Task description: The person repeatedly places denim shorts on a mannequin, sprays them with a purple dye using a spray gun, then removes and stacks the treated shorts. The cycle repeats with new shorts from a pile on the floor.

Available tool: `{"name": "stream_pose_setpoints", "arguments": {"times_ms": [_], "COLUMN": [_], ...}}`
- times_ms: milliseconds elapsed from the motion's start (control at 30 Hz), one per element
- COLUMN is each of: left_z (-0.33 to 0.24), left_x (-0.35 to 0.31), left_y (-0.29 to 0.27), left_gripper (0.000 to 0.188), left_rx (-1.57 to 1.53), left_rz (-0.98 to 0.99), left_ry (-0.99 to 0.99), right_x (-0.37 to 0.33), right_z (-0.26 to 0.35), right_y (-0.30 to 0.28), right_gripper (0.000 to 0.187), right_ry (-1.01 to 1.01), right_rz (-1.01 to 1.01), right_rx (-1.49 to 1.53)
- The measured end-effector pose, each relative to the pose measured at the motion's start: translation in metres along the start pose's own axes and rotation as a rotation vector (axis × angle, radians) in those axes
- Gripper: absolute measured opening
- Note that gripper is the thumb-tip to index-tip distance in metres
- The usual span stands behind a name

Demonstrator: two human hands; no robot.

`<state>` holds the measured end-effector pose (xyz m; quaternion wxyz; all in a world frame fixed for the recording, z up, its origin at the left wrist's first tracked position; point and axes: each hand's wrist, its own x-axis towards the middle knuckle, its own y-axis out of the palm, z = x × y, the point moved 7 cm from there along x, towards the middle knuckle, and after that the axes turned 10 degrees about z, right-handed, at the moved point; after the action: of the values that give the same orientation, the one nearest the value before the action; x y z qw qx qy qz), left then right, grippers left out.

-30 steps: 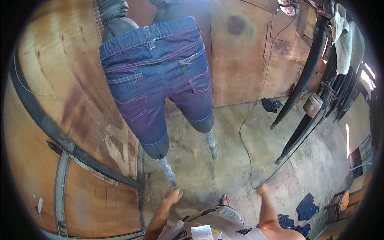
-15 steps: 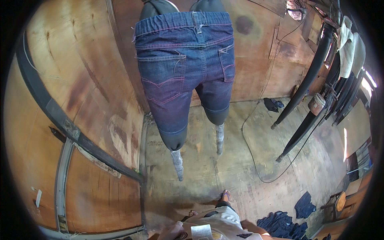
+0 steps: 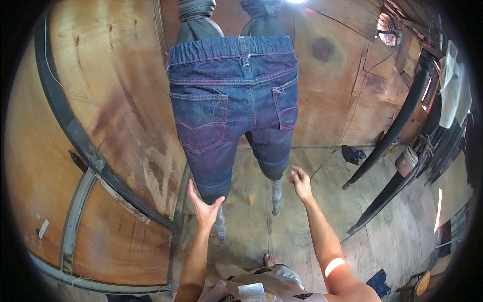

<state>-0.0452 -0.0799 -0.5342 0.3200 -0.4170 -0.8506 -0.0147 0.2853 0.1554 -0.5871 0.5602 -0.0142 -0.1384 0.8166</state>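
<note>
Both hands have come up from low by the body, out of sight half a second ago, to the leg ends of the denim shorts point(image 3: 236, 110), which suggests handling is about to involve those ends. The left hand point(image 3: 205, 211) is spread wide, thumb and fingers to either side of the left dark leg form point(image 3: 213, 192); whether it touches is unclear, and it grips nothing visible. The right hand point(image 3: 301, 185) is loosely curled, just right of the right leg form point(image 3: 272, 167); I cannot tell whether it holds the thin cable point(image 3: 322, 167) behind it. The shorts hang above and between the hands, pulled over the forms. Their back pockets point(image 3: 200, 123) look flat. Well to the right hand's right, a small can point(image 3: 406, 161) hangs by black poles point(image 3: 390, 138), its contents hidden.
</note>
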Motion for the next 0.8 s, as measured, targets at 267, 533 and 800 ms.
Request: {"name": "stream_pose_setpoints", "arguments": {"times_ms": [267, 533, 800], "left_z": [-0.011, 0.010, 0.041], "left_x": [0.040, 0.062, 0.080], "left_y": [0.011, -0.001, -0.031], "left_gripper": [0.106, 0.097, 0.049], "left_rx": [-0.036, -0.172, -0.335], "left_rz": [-0.040, 0.151, 0.171], "left_ry": [-0.042, -0.298, -0.585], "right_x": [0.070, 0.102, 0.101], "right_z": [0.066, 0.067, 0.078], "right_y": [0.000, -0.004, -0.001], "right_gripper": [0.057, 0.051, 0.034], "right_ry": [-0.170, 0.044, 0.180], "right_rz": [0.108, 0.205, 0.228], "right_rx": [0.125, 0.068, 0.153]}}
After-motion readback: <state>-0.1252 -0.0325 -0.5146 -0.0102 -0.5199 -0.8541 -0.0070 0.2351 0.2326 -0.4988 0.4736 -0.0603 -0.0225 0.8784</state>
